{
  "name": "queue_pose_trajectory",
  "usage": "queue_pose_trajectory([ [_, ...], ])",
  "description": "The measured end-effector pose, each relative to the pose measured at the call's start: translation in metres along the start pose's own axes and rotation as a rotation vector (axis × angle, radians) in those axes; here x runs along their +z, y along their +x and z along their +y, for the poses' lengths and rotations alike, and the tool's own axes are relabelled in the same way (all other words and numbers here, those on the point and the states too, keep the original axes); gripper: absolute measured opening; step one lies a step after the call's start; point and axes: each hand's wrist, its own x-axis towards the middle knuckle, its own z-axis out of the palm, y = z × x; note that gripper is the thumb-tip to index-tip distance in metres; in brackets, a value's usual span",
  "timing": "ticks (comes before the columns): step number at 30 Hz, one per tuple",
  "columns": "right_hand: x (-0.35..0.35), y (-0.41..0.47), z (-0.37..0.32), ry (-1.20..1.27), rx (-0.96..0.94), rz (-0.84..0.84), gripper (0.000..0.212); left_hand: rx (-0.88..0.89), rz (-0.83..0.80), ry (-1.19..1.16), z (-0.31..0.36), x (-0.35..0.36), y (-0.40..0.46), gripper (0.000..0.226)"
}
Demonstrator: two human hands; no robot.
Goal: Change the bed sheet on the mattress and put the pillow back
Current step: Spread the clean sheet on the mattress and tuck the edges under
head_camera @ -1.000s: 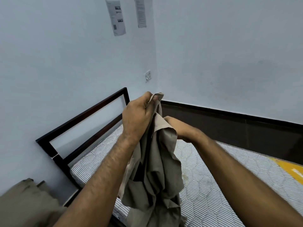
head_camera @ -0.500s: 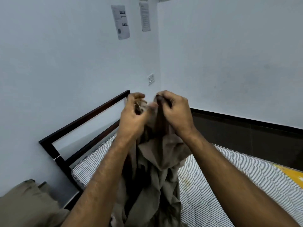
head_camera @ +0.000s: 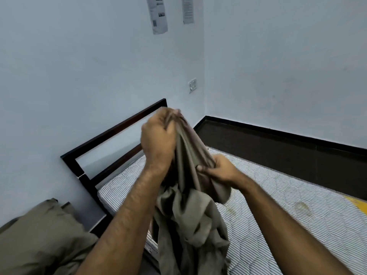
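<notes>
While hands [head_camera: 158, 139] grip sheet [head_camera: 190, 211].

No words or numbers can be read here. Two paper sheets hang high on the wall. The left paper sheet [head_camera: 157, 15] has lines of print, small dark pictures and a little square code near its left edge, but all of it is too small and blurry to read. The right paper sheet [head_camera: 188, 9] is full of tiny print that is also too blurry. The yellow patch [head_camera: 356, 205] on the mattress [head_camera: 288, 199] shows no letters.
</notes>
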Motion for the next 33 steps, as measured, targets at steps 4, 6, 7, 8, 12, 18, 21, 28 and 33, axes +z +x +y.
queue_pose_trajectory([
  [4, -0.003, -0.003, 0.028, 0.037, 0.088, 0.234, 0.034, -0.11, 0.104, -0.128, -0.003, -0.004, 0.008, 0.036],
  [6, -0.009, 0.002, 0.005, 0.112, 0.001, 0.431, 0.03, -0.152, -0.013, -0.212, -0.006, -0.002, 0.001, 0.035],
  [7, -0.011, 0.005, -0.012, 0.106, -0.051, 0.483, 0.032, -0.182, -0.11, -0.245, -0.011, 0.0, -0.005, 0.036],
  [8, -0.012, 0.008, -0.031, 0.075, -0.103, 0.48, 0.035, -0.219, -0.216, -0.259, -0.017, 0.005, -0.012, 0.04],
  [12, -0.005, 0.007, -0.089, -0.08, -0.259, 0.215, 0.023, -0.187, -0.653, -0.262, -0.022, 0.023, -0.045, 0.086],
  [18, 0.006, -0.003, -0.096, 0.143, -0.181, 0.084, 0.031, -0.181, -0.699, -0.179, -0.022, 0.021, -0.03, 0.059],
  [21, 0.012, -0.007, -0.08, 0.294, -0.171, 0.086, 0.044, -0.1, -0.628, 0.099, -0.02, 0.02, -0.024, 0.03],
  [28, 0.028, -0.008, -0.004, 0.251, -0.077, 0.103, 0.035, -0.109, -0.326, -0.142, -0.013, 0.031, -0.021, 0.017],
  [33, 0.039, -0.012, 0.063, 0.062, 0.094, 0.189, 0.076, -0.161, -0.312, -0.379, -0.01, 0.024, -0.017, 0.011],
])
